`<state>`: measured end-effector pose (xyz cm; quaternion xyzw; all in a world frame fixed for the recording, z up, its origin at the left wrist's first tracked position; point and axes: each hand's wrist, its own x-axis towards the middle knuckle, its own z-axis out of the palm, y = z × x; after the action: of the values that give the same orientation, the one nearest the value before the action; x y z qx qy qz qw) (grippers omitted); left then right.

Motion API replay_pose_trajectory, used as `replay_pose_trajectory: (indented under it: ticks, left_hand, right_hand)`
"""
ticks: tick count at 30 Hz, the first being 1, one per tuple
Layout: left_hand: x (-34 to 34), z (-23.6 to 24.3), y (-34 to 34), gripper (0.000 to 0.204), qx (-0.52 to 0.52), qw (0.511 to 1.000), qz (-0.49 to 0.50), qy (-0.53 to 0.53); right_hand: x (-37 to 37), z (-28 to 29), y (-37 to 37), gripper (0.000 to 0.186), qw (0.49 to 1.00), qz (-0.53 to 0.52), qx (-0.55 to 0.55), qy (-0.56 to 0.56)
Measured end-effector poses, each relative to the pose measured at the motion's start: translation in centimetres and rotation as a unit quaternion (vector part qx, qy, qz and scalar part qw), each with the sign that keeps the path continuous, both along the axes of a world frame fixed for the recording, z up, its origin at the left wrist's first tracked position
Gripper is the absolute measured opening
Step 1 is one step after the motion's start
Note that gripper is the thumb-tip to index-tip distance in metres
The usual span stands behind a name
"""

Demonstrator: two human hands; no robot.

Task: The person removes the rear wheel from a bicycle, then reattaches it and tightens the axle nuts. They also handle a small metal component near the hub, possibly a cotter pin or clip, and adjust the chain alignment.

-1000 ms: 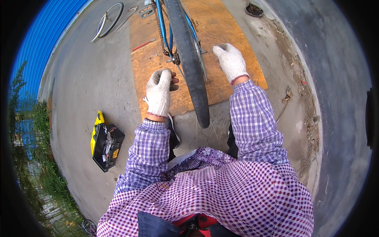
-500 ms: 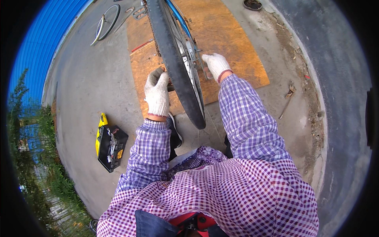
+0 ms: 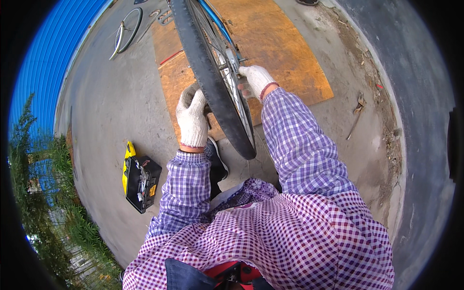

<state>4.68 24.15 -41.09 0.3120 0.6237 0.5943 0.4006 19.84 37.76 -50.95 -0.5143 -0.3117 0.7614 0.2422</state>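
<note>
A bicycle wheel with a black tyre [image 3: 205,72] stands upright before me, with the blue bicycle frame [image 3: 216,21] on its right side. My left hand [image 3: 192,116], in a white knit glove, is at the left side of the wheel. Its fingers are curled, and the tyre hides their tips and whatever they grip. My right hand [image 3: 257,79], gloved too, is at the right side by the wheel's hub [image 3: 233,62]. Thumb and fingers are bent in close to the metal parts there; what they pinch is too small to make out.
Under the bicycle lies a wooden board [image 3: 290,63], with a red rod-like tool [image 3: 171,57] on it. An open black and yellow toolbox [image 3: 141,181] stands at left. Farther off lies a loose wheel [image 3: 129,30]. A rusty long-handled tool [image 3: 357,113] lies at right.
My right hand has moved slightly left, closer to the hub. The wheel's upper part appears farther left, and the whole view has shifted a little. My left hand stays beside the tyre.
</note>
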Motion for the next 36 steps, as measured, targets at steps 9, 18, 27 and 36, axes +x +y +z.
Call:
replay_pose_trajectory:
  ticks: [9, 18, 27, 36]
  left_hand:
    - [7.4, 5.8, -0.2, 0.036, -0.001, 1.000, 0.008, 0.017]
    - [4.9, 3.2, 0.3, 0.036, -0.009, 1.000, 0.013, 0.025]
    - [5.6, 3.1, -0.5, 0.038, 0.024, 0.998, 0.049, -0.043]
    - [7.4, 6.7, -0.4, 0.038, 0.142, 0.990, -0.001, 0.013]
  right_hand:
    - [7.8, 6.9, 0.2, 0.042, 0.999, 0.003, 0.016, -0.051]
    - [5.8, 5.5, 0.7, 0.036, 0.998, 0.037, 0.029, -0.033]
    - [5.2, 2.6, -0.7, 0.031, 0.999, 0.019, -0.021, -0.036]
    - [5.7, -0.1, -1.1, 0.039, 0.999, -0.025, -0.021, -0.043]
